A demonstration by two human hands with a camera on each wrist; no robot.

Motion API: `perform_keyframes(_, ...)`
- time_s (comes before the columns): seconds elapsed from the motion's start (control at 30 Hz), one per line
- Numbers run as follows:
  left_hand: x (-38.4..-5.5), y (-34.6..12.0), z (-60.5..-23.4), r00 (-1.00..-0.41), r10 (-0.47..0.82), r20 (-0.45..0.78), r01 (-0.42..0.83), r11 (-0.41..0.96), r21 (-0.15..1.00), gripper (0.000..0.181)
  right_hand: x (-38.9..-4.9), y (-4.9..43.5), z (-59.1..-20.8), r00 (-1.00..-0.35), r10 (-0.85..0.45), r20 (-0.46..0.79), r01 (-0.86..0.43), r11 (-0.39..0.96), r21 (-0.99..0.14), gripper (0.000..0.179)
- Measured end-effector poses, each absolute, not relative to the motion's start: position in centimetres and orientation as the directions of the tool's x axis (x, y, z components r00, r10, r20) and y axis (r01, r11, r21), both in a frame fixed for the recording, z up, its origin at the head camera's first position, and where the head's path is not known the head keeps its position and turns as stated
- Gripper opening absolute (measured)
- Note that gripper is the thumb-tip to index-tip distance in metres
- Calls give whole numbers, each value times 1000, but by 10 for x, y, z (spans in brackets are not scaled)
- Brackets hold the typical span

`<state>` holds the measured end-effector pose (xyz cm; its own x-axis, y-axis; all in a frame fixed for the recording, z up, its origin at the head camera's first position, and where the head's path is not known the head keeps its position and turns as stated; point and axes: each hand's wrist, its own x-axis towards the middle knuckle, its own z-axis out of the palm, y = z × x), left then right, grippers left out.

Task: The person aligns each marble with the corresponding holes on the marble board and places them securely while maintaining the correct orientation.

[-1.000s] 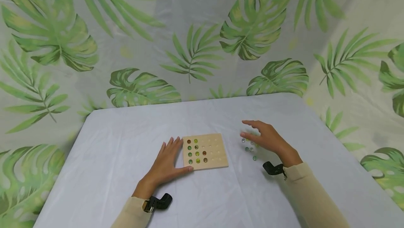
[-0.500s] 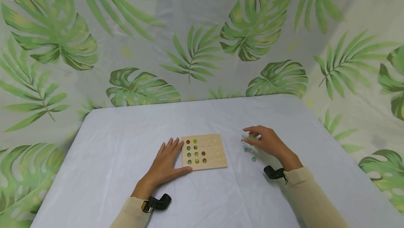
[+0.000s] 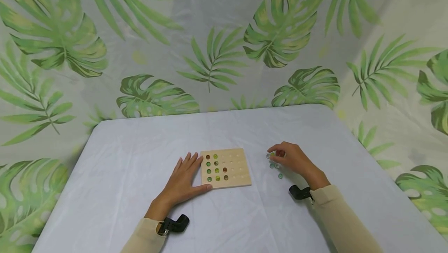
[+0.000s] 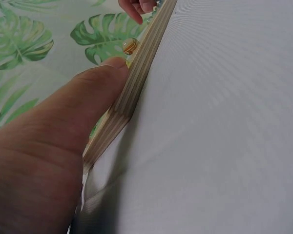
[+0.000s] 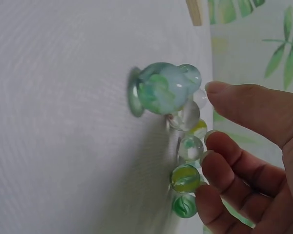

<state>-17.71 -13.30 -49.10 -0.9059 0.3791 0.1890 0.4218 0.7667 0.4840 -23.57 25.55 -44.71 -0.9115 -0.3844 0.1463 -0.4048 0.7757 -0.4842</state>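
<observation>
Right hand [image 3: 293, 159], thumb and fingers parted, hovers by crowded marbles [image 5: 185, 178] right of the board [image 3: 228, 159], where a brushing fingertip could roll some off across the worktop [image 3: 224, 218].

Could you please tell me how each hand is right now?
Left hand: open, against the board.
Right hand: open, among the marbles, none visibly gripped.

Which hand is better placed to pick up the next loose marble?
The right hand, I'd judge: it is right beside the loose marbles, apparently holding nothing. The left hand touches the wooden board, which lies between it and them.
</observation>
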Motion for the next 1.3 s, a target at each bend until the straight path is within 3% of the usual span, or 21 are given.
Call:
perform_keyframes(0.77,-176,-133,-492,-909,375,183,415,769,486,102,-242,251,-452,-943,-329,61,-320,837,-444,18)
perform_keyframes(1.3,-176,-133,-489,-910,377,176,412,766,493,101,-246,247,-448,-932,-357,61,-346,829,-440,18)
